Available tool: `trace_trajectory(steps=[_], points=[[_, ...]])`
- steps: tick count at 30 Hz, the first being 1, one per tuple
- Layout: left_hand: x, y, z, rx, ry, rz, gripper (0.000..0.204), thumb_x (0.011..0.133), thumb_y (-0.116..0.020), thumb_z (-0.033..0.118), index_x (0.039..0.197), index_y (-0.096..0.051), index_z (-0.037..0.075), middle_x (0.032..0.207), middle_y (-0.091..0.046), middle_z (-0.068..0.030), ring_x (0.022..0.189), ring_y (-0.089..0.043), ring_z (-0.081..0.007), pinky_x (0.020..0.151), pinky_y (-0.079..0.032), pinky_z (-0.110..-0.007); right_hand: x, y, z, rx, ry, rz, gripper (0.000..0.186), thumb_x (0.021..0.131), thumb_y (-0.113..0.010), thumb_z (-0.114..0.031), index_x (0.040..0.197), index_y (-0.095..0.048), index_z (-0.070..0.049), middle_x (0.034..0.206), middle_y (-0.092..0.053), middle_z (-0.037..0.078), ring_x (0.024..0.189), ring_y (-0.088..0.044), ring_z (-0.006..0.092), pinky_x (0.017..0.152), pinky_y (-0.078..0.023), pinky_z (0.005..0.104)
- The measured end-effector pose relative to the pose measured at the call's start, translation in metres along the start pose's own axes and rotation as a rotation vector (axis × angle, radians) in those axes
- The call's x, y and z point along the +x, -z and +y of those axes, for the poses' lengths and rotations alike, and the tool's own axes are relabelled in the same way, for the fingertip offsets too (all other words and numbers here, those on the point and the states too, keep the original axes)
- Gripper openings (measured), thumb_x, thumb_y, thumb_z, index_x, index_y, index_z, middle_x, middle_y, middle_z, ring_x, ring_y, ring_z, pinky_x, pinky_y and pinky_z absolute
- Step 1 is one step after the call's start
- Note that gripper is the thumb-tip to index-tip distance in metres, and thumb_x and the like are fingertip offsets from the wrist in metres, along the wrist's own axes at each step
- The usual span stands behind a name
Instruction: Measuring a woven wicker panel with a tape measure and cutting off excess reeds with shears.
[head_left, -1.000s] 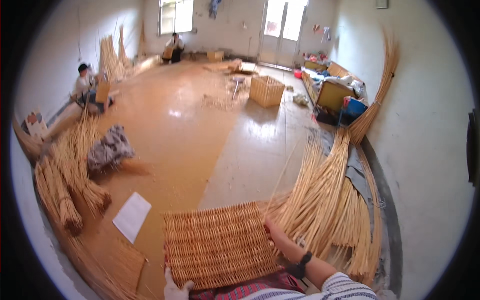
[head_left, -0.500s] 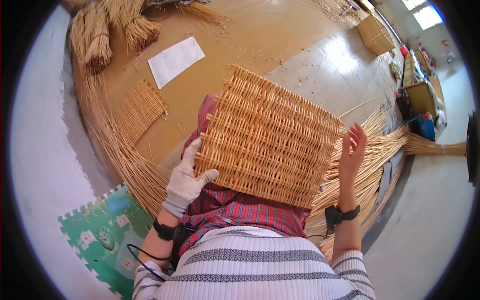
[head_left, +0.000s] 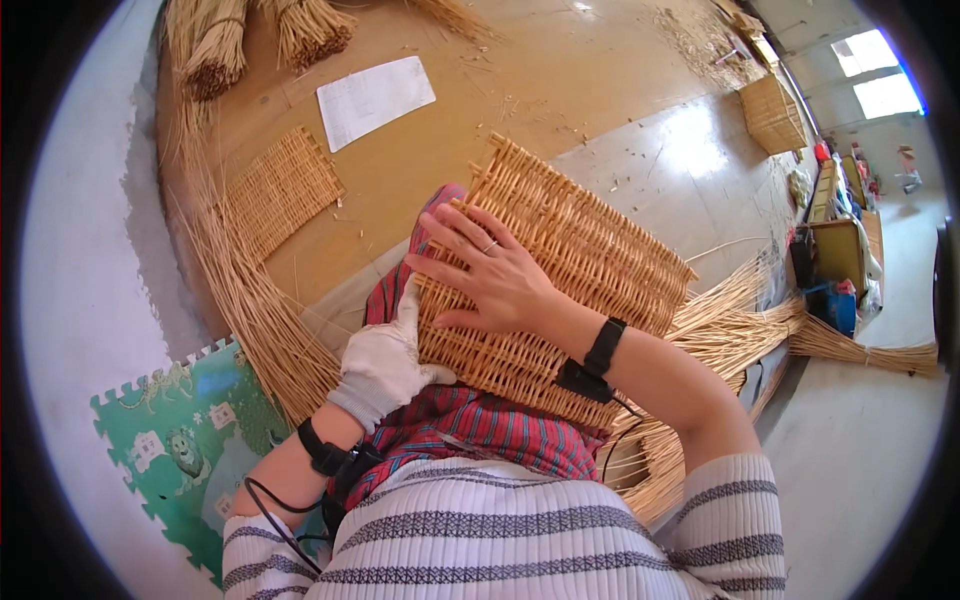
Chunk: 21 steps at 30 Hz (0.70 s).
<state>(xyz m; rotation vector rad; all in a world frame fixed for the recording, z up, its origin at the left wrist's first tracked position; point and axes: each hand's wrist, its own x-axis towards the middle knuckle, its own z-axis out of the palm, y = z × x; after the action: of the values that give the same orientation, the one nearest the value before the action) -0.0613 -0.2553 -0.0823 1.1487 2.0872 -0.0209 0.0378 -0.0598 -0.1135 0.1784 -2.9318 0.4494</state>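
A woven wicker panel rests tilted across my lap, over the red plaid cloth. My left hand, in a white glove, grips the panel at its left edge, near the lower corner; some of its fingers are hidden beneath. Bare and with a ring on one finger, my right hand lies flat across the panel's upper left part. Its fingers are spread, their tips reaching the left edge just above the gloved hand.
Another woven panel and a white sheet lie on the floor ahead. Loose wicker rods run along the left; more rods spread at right. Tied bundles stand far left, a green foam mat near left, a wicker basket far right.
My right hand has swung left from beyond the panel's right edge and come down on its left part. My left hand keeps its hold on the left edge.
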Motion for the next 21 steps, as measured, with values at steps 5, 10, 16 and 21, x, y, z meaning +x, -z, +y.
trace_trajectory(steps=[5, 10, 16, 21], points=[[0.008, -0.010, -0.013, 0.024, -0.065, -0.031, 0.139, 0.073, -0.067, 0.080, 0.156, -0.007, -0.013, 0.082, -0.070, -0.0274, 0.073, -0.070, -0.0415, 0.067, -0.055, -0.046, 0.004, -0.002, 0.002, 0.061, 0.029, 0.003, 0.060, 0.090, -0.058, -0.062, 0.128, -0.062, -0.016, 0.150, -0.047, 0.016, 0.148, -0.032, 0.0344, 0.125, -0.016, 0.0523], [0.016, -0.014, -0.003, 0.070, -0.104, -0.038, 0.140, 0.073, -0.062, 0.084, 0.156, -0.005, -0.013, 0.083, -0.071, -0.0272, 0.074, -0.071, -0.0402, 0.065, -0.056, -0.046, -0.007, -0.006, 0.011, 0.076, 0.039, 0.073, 0.050, 0.091, -0.060, -0.057, 0.117, -0.065, -0.014, 0.138, -0.055, 0.016, 0.143, -0.038, 0.0351, 0.123, -0.021, 0.0528], [0.013, 0.002, -0.001, 0.135, -0.101, -0.029, 0.144, 0.071, -0.061, 0.088, 0.156, -0.003, -0.012, 0.086, -0.071, -0.0286, 0.076, -0.072, -0.0412, 0.065, -0.056, -0.044, -0.006, 0.002, 0.007, 0.053, 0.026, 0.126, 0.045, 0.092, -0.062, -0.053, 0.116, -0.066, -0.015, 0.141, -0.054, 0.016, 0.142, -0.041, 0.0343, 0.122, -0.025, 0.0512], [-0.026, 0.001, 0.002, 0.029, -0.078, -0.027, 0.137, 0.071, -0.062, 0.087, 0.158, -0.011, -0.005, 0.097, -0.070, -0.0325, 0.090, -0.071, -0.0447, 0.078, -0.057, -0.046, -0.020, 0.012, -0.010, 0.201, 0.003, 0.250, 0.048, 0.090, -0.069, -0.039, 0.133, -0.060, -0.019, 0.146, -0.051, 0.012, 0.139, -0.045, 0.0315, 0.117, -0.034, 0.0494]])
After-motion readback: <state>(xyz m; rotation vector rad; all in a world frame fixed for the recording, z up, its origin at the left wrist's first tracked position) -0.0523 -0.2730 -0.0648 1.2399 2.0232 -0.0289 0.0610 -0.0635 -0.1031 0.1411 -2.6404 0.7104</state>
